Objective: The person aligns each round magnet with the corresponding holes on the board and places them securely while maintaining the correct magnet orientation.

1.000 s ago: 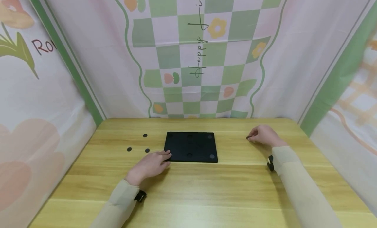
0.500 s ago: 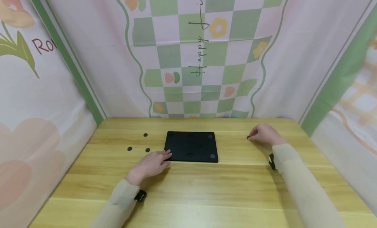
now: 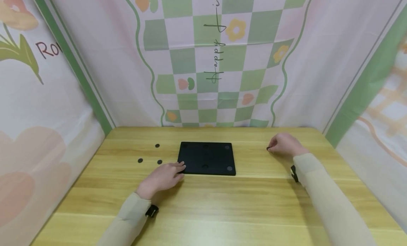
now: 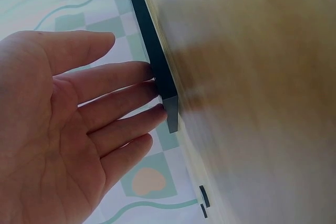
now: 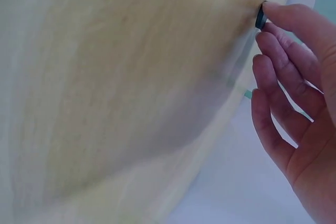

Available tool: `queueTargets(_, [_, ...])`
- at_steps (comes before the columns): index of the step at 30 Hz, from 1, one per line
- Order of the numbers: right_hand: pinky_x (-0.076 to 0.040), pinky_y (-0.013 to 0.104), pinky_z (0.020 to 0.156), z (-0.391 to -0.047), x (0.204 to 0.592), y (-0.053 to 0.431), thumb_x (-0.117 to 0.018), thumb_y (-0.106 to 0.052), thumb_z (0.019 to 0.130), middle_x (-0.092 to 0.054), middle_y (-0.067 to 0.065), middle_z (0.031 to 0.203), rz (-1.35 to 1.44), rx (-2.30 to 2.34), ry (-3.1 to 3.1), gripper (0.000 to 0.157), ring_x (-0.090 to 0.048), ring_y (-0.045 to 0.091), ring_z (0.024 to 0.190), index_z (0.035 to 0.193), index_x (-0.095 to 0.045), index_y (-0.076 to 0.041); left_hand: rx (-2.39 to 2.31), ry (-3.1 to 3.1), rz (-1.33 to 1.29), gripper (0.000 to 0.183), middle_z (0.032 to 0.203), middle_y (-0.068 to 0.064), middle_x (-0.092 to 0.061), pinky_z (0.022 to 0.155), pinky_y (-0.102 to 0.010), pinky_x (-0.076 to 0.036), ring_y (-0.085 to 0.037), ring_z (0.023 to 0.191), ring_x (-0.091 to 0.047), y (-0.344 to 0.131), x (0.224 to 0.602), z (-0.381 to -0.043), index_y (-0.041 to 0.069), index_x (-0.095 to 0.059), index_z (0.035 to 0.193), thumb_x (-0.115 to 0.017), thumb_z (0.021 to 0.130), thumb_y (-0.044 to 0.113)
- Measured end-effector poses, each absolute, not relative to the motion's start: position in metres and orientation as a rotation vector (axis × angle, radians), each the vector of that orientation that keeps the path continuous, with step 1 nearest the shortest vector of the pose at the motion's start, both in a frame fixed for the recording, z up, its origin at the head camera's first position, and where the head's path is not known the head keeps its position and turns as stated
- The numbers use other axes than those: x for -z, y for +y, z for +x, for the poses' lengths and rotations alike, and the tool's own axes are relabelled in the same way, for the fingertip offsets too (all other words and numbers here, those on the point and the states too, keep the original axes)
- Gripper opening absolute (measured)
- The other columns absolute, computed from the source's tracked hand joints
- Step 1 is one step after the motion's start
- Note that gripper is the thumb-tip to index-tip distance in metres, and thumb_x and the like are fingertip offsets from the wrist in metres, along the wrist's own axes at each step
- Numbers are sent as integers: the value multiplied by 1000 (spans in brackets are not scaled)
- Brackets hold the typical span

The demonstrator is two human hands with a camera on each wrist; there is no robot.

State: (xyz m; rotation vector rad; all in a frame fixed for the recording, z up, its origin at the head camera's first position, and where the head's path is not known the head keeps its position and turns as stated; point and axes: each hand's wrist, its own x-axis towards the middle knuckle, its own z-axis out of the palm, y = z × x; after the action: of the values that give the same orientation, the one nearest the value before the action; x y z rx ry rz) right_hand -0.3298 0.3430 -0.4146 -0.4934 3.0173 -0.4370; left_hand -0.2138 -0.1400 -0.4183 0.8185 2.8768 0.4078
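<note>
A flat black rectangular board (image 3: 206,158) with faint round marks lies on the wooden table. On its near left corner rest the fingertips of my left hand (image 3: 163,176); in the left wrist view the fingers of that hand (image 4: 79,119) are stretched out and touch the board's edge (image 4: 152,40). To the right of the board, my right hand (image 3: 285,145) pinches a small black disc (image 3: 268,148) at the table surface. The right wrist view has the disc (image 5: 261,16) at the thumb tip of the right hand (image 5: 299,77), the other fingers bent loosely.
Several black discs are about; three lie left of the board: a far disc (image 3: 157,145), a left disc (image 3: 140,160) and a near disc (image 3: 159,162). Printed cloth (image 3: 210,62) hangs behind the wooden table (image 3: 210,210) and along both sides.
Both hands stay in nearly the same place. The whole head view shifts very slightly; the board and loose discs keep their places on the table.
</note>
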Motion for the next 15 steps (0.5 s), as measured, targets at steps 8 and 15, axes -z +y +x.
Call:
queueTargets(8, [-52,47,81,-331,422,346,-75,-24,80,-72,1,85,-489,522,3005,14,-66,23,84,85,-75,-12,-407,2876,815,43,145,-7,-45,103,-45,-42,-29,133,-44,-140,419,-213,8,-52,136,-48,100,30])
queueTargets(15, [-53,36,71,-335,428,350,-76,-22,79,-70,0,77,-512,619,3011,14,-62,13,72,82,-74,-9,-428,2875,835,42,144,-9,-46,89,-38,-46,-32,127,-49,-141,418,-214,7,-53,135,-49,99,28])
